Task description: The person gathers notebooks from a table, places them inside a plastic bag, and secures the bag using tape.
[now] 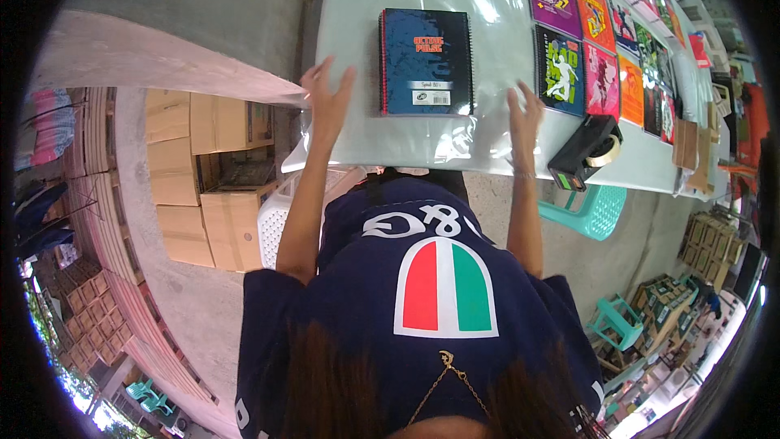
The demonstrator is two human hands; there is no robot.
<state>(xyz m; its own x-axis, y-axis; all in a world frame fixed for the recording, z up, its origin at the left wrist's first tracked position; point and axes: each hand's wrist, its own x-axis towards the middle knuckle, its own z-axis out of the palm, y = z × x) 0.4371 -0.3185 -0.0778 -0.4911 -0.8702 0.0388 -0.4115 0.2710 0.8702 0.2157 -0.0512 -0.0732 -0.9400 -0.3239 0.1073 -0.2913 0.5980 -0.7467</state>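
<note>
A dark blue spiral notebook (426,62) lies on a clear plastic sheet (455,134) spread over the pale table (357,0). My left hand (327,97) rests flat on the sheet, fingers spread, just left of the notebook. My right hand (526,118) presses the sheet to the notebook's right, fingers apart. Neither hand holds anything. A black tape dispenser (587,152) with a tan roll sits right beside my right hand near the table's front edge.
Rows of colourful notebooks (605,41) cover the table's right side. Cardboard boxes (213,187) stack on the floor at left, with a white plastic crate (280,219) beside them. A teal plastic chair (593,211) stands under the table at right.
</note>
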